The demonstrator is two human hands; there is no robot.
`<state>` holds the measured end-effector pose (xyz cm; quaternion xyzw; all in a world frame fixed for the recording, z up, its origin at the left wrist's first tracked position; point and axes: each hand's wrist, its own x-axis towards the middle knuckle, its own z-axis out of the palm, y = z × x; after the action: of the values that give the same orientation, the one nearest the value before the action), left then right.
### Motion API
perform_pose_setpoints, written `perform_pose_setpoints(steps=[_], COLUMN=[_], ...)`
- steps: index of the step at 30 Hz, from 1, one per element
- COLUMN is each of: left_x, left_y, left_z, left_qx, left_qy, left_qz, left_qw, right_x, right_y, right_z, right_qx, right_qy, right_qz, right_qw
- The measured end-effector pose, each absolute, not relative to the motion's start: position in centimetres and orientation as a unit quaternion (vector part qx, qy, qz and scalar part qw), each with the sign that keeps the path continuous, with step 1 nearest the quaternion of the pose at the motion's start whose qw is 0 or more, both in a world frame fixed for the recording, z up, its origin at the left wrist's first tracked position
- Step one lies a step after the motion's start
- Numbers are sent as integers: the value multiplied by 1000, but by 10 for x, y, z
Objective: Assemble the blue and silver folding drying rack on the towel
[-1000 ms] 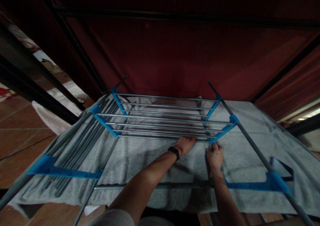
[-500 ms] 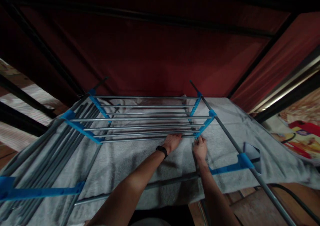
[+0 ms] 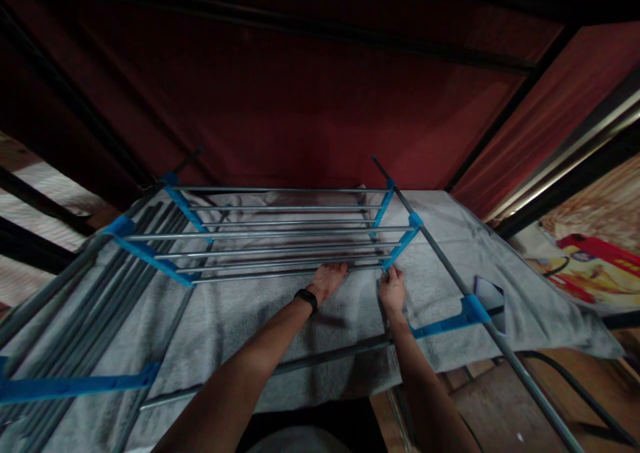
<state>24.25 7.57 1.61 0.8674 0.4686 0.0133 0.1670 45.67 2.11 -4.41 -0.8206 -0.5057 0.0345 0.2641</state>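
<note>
A rack of grey metal tubes and blue plastic brackets lies on its side on a grey cloth. My left hand (image 3: 327,279), with a black band at the wrist, curls its fingers over the rack's nearest crossbar (image 3: 250,277). To its right, my right hand (image 3: 393,289) pinches the lower end of the right blue bracket (image 3: 401,245), where the crossbar meets a long side tube. The fingertips are partly hidden there. Nearer to me, another blue bracket (image 3: 443,324) spans the right-hand tubes, beyond my right forearm. A matching blue bracket (image 3: 80,386) is at the lower left.
Several loose grey tubes (image 3: 107,299) lie side by side at the left on the cloth (image 3: 235,333). A dark red panel (image 3: 300,106) stands behind the rack. Dark metal bars flank both sides. A red and yellow package (image 3: 590,273) sits at the right.
My left hand has slid a little left along the crossbar, away from the right bracket. My right hand stays at the bracket's end. The whole view has shifted slightly.
</note>
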Motion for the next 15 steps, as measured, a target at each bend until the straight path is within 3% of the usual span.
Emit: perform_pose_setpoints(steps=[15], left_x=[242], left_y=[81], left_z=[12], left_qx=[877], left_qy=[451], left_qz=[-4], left_qw=[167], right_x=[457], right_y=[22], right_z=[-45], right_qx=[-824], right_qy=[-497], right_qz=[43], right_qw=[268])
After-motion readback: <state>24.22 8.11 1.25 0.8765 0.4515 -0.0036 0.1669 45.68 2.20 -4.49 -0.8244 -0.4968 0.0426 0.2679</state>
